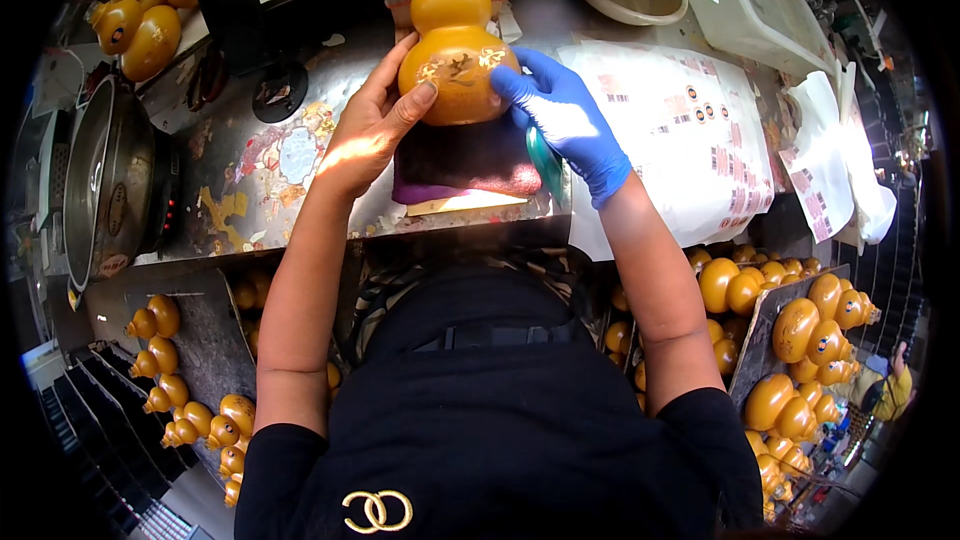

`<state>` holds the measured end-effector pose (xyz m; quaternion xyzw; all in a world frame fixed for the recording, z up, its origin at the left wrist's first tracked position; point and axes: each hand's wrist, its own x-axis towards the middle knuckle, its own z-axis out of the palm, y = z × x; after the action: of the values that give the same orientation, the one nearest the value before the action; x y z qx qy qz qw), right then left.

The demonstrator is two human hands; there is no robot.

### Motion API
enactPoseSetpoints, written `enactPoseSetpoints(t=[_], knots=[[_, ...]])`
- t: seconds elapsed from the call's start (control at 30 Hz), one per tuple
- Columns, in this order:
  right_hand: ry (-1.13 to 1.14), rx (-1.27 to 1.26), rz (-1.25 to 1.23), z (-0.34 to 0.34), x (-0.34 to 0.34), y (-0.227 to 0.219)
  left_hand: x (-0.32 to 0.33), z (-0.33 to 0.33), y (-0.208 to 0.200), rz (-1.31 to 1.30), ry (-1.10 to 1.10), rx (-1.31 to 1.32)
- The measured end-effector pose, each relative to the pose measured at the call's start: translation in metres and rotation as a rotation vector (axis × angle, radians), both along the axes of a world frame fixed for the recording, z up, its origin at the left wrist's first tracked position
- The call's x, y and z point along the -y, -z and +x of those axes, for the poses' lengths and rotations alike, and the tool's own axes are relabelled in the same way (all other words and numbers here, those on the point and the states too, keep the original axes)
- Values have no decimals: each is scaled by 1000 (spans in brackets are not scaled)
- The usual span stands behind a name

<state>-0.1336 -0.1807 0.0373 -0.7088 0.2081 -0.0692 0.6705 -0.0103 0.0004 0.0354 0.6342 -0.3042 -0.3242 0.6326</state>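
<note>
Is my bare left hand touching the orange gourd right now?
Touching. The head view shows the left hand with its thumb lying against the orange gourd, low on its left side.

Left grip [368, 132] bare, cupped, thumb extended; right grip [574, 122] blue-gloved, cupped; forearms [312, 265] angled forward.

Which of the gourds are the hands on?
The orange-yellow gourd at top centre, between the bare left hand and blue-gloved right hand; the other gourds sit off to the sides, touched by neither.
</note>
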Motion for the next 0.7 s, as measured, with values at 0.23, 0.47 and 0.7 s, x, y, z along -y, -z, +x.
enactPoseSetpoints(t=[0.23,0.47,0.7], knots=[[15,26,90,-1,0,5,-1,-1,1,-17,32,35],[5,-9,80,-2,-2,-8,-2,-3,-6,-20,59,-36],[17,21,147,-1,-4,-8,-1,-2,-7,-4,45,-24]])
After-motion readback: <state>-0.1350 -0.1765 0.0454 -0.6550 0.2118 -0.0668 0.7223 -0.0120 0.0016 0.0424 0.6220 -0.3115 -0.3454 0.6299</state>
